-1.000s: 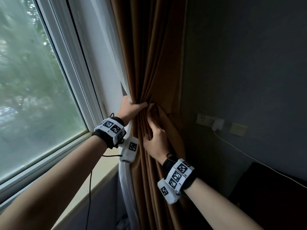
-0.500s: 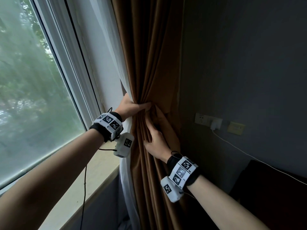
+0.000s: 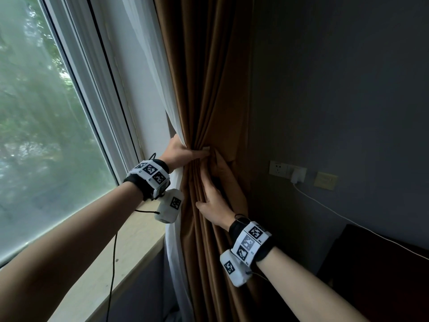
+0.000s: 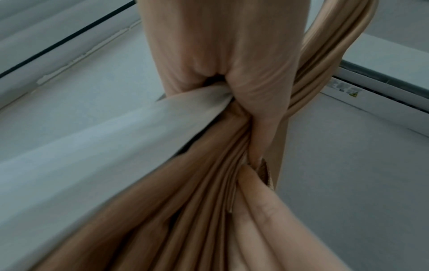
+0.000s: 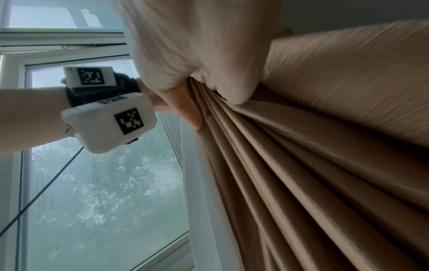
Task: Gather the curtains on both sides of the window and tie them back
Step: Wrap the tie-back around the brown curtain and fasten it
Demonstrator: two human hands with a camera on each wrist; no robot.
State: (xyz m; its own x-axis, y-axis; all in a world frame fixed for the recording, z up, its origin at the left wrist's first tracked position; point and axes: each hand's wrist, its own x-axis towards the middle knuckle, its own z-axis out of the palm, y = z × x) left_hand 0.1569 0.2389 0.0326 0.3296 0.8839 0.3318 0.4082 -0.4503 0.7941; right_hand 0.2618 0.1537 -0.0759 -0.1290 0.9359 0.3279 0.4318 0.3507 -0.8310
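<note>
So the curtain (image 3: 209, 89) hangs vertical just right of the window (image 3: 46, 135), pleats running up-down. Left hand (image 3: 183, 152) grips the bunch; right hand (image 3: 216, 201) lies flat on it, fingers (image 3: 207, 184) straight up the folds.

Left hand (image 3: 183, 152) clenched, right hand (image 3: 216, 198) flat with fingers straight, both forearms outstretched

Plain brown curtain (image 3: 209, 89), white sheer curtain (image 3: 148, 66), dark grey wall (image 3: 336, 89)
</note>
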